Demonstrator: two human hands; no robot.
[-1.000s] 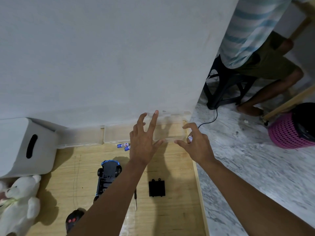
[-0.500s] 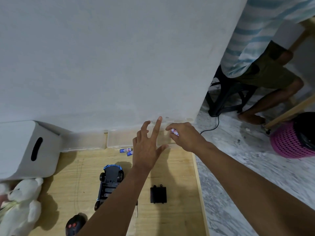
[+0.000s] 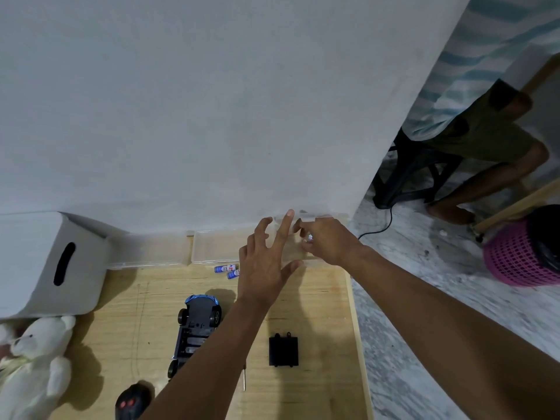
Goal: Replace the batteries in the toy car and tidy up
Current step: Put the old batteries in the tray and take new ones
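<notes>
A blue toy car [image 3: 198, 325] lies upside down on the wooden table [image 3: 321, 313], its battery bay uncovered. The black battery cover [image 3: 283, 350] rests to its right, and a thin screwdriver [image 3: 244, 378] is partly hidden under my left forearm. Two blue-and-white batteries [image 3: 228, 270] lie in front of the clear boxes. My left hand [image 3: 266, 268] is spread flat over the rightmost clear box [image 3: 312, 261]. Above that box, the fingertips of my right hand [image 3: 327, 241] pinch a small battery [image 3: 309, 237], which is mostly hidden.
Two more clear plastic boxes [image 3: 212, 251] line the wall. A white bin [image 3: 45, 265] and a white teddy bear [image 3: 36, 365] are at the left, a black remote [image 3: 133, 401] at the front. Beyond the table's right edge are a seated person [image 3: 485, 125] and a pink basket [image 3: 521, 256].
My right hand moved left and farther back over the rightmost clear box with the battery. My left hand stayed spread on the box.
</notes>
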